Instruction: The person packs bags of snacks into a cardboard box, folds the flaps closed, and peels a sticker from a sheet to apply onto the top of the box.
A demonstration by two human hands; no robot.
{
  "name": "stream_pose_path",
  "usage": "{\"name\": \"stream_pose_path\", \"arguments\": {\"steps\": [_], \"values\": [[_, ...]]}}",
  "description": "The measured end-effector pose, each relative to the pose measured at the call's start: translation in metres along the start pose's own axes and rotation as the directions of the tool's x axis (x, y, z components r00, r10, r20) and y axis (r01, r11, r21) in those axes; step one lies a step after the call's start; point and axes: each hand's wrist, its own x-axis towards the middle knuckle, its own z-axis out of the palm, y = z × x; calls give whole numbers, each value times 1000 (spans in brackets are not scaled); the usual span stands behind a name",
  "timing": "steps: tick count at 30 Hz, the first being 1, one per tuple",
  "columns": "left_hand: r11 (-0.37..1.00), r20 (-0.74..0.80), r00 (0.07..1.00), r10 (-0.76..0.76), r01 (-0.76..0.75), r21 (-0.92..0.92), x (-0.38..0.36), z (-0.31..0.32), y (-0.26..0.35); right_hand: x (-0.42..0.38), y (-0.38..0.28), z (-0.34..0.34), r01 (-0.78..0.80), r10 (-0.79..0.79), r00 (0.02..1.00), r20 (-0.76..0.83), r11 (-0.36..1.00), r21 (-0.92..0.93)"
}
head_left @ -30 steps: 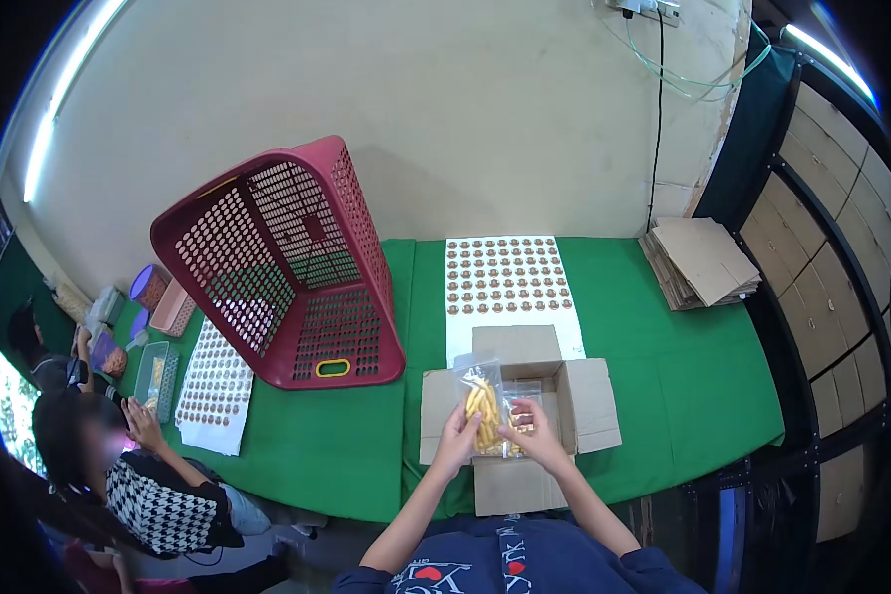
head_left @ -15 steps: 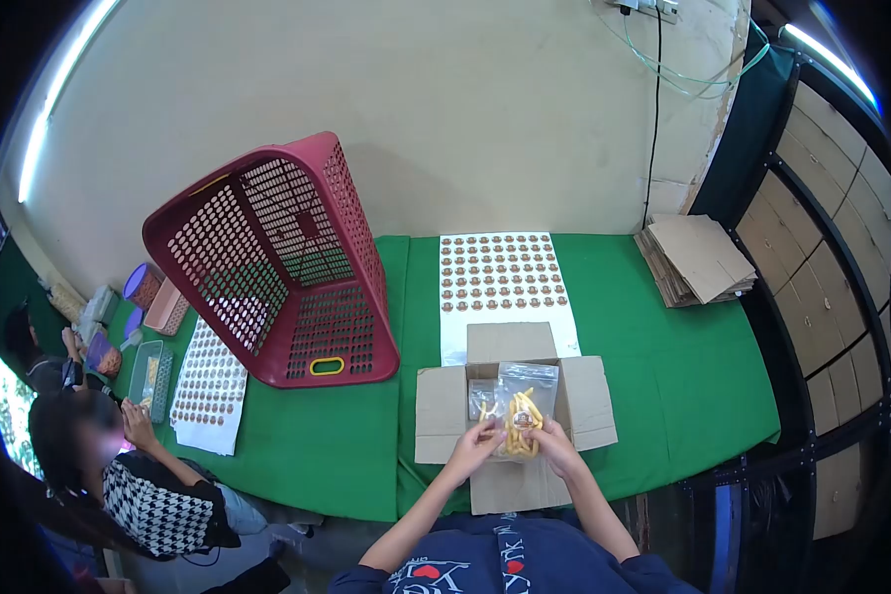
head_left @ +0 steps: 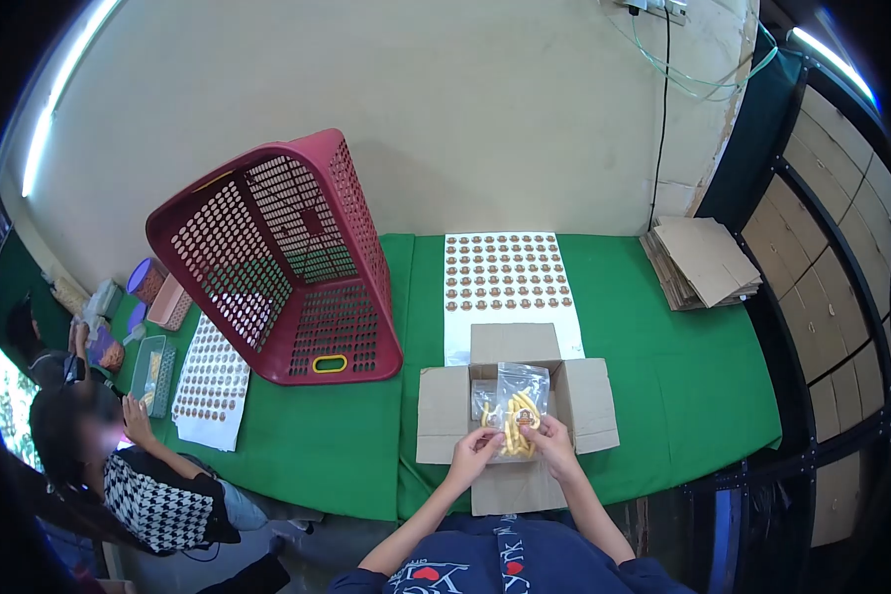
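Observation:
A clear bag of yellow stick-shaped snacks (head_left: 517,411), with a small round sticker on its front, is held over the open cardboard box (head_left: 518,487). My left hand (head_left: 477,450) grips the bag's lower left side. On the other side, my right hand (head_left: 552,443) is closed on the bag near the sticker. Inside the box, left of the held bag, part of another clear bag (head_left: 482,396) shows. The box's flaps are spread outward on the green cloth.
Behind the box lies a sticker sheet (head_left: 500,272). A maroon basket (head_left: 366,337) lies on its side at left, beside more sticker sheets (head_left: 208,381). Flattened cardboard (head_left: 705,259) is stacked at right. Two people (head_left: 158,495) are at the left with tubs and a green basket (head_left: 151,371).
The bag and both hands have barely moved. The nearer person's raised hand at left has shifted slightly, and the whole view has moved a little.

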Motion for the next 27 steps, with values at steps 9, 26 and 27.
{"name": "stream_pose_path", "arguments": {"steps": [9,26,27], "values": [[989,187,976,-110,89,119,-2,-5,3,4,-7,2,31,-31,999,-31,999,-10],[966,114,985,-134,104,236,13,-1,5,4,1,-24,-27,63,991,121,961,-275],[961,135,986,-94,54,273,17,-2,-4,4,-1,-26,-33,57,994,97,971,-237]]}}
